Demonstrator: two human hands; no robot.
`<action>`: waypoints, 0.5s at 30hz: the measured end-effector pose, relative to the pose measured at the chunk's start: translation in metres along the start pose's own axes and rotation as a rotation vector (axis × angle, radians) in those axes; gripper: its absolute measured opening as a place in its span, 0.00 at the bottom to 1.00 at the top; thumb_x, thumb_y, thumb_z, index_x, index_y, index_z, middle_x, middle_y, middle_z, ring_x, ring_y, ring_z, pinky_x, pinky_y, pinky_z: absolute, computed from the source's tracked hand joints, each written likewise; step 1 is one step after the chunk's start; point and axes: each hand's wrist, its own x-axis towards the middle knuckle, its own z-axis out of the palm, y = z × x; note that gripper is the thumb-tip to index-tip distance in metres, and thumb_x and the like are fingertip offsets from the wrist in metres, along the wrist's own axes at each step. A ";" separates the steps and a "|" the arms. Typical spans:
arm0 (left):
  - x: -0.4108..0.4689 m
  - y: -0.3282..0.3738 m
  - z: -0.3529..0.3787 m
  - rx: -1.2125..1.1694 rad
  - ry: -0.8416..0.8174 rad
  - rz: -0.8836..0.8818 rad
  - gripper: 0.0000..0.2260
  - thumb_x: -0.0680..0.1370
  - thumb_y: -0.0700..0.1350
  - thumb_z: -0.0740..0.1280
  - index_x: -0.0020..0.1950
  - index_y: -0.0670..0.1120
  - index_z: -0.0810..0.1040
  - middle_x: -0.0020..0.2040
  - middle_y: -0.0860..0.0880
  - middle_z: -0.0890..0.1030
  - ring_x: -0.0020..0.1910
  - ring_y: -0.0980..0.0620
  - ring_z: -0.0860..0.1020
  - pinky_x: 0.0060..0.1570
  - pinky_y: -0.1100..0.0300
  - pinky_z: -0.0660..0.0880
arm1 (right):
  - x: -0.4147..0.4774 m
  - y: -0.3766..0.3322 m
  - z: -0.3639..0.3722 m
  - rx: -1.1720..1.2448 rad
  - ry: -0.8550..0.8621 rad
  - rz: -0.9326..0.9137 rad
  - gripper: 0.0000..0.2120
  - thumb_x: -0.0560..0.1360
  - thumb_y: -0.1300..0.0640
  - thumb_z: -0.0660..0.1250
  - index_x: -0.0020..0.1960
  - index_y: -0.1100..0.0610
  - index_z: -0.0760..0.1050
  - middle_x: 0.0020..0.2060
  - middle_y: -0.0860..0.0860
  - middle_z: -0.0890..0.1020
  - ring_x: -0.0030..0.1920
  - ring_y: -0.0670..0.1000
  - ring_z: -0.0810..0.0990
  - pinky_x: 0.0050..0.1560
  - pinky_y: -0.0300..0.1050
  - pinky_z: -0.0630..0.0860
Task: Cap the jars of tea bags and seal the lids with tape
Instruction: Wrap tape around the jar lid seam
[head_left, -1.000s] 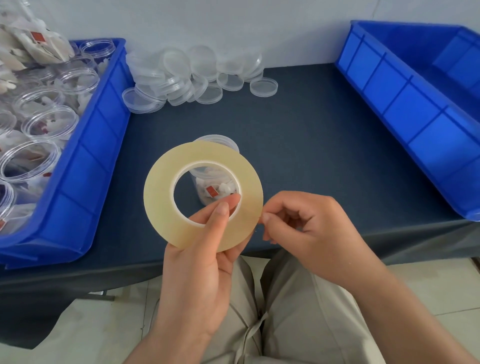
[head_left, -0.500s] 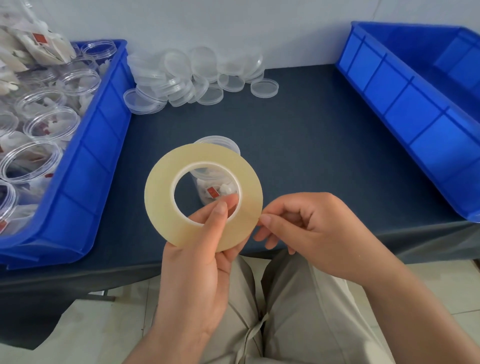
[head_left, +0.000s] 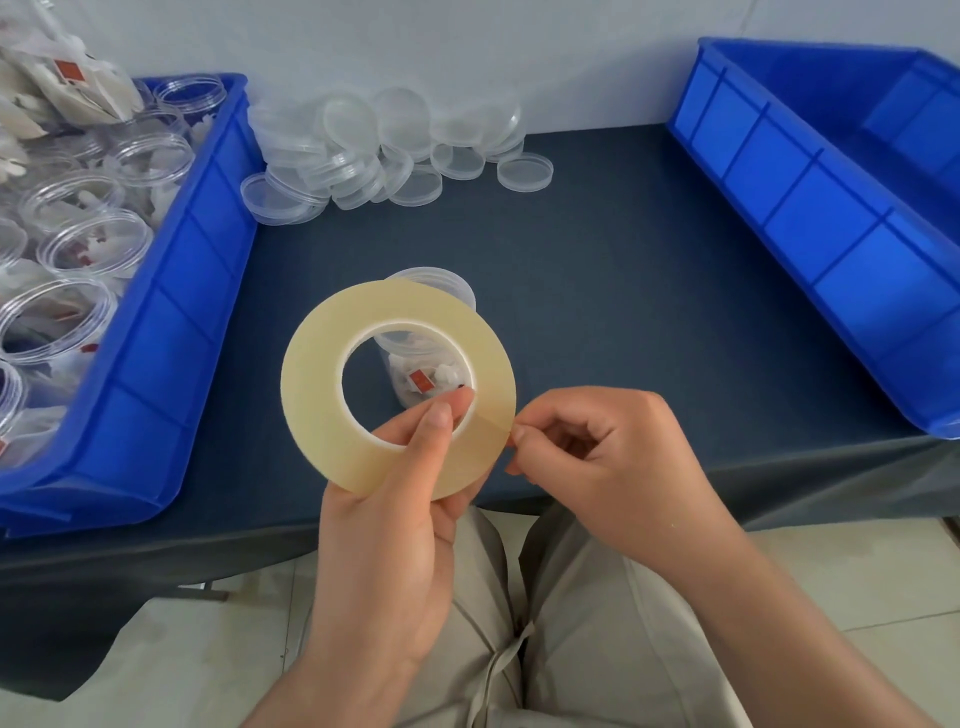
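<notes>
My left hand (head_left: 389, 525) holds a flat roll of clear yellowish tape (head_left: 322, 384) upright over the table's front edge, thumb on its face, fingers through the core. My right hand (head_left: 608, 462) has curled fingers, and its fingertips pick at the roll's right rim; whether a tape end is lifted I cannot tell. Behind the roll stands a clear capped jar of tea bags (head_left: 441, 283), partly seen through the core. A heap of clear lids (head_left: 384, 150) lies at the back of the dark table (head_left: 623, 291).
A blue bin (head_left: 176, 291) at the left holds several open clear jars with tea bags (head_left: 93, 249). Another blue bin (head_left: 810, 218) stands at the right. A white wall runs behind. My lap is below the table edge.
My right fingertips have shifted slightly along the roll's right rim. The roll and my left hand have hardly moved.
</notes>
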 end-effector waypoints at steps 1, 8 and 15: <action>0.001 0.001 0.000 -0.028 0.000 -0.016 0.06 0.78 0.43 0.75 0.51 0.42 0.90 0.57 0.41 0.88 0.56 0.45 0.87 0.51 0.57 0.83 | 0.001 0.001 0.001 -0.010 0.007 -0.014 0.09 0.76 0.62 0.72 0.38 0.54 0.85 0.31 0.49 0.83 0.30 0.47 0.78 0.31 0.37 0.72; -0.001 0.010 -0.004 -0.103 0.015 -0.052 0.10 0.77 0.44 0.71 0.51 0.41 0.90 0.58 0.41 0.88 0.56 0.45 0.87 0.49 0.57 0.84 | 0.007 0.013 -0.001 -0.118 0.048 -0.011 0.10 0.77 0.60 0.71 0.39 0.51 0.84 0.33 0.44 0.85 0.31 0.43 0.79 0.33 0.30 0.70; -0.004 0.014 -0.001 -0.092 0.037 -0.018 0.09 0.79 0.42 0.70 0.49 0.41 0.90 0.57 0.40 0.88 0.54 0.45 0.88 0.48 0.56 0.84 | 0.003 0.005 -0.004 0.109 -0.209 -0.032 0.13 0.84 0.42 0.64 0.51 0.50 0.81 0.45 0.46 0.87 0.47 0.51 0.88 0.43 0.40 0.80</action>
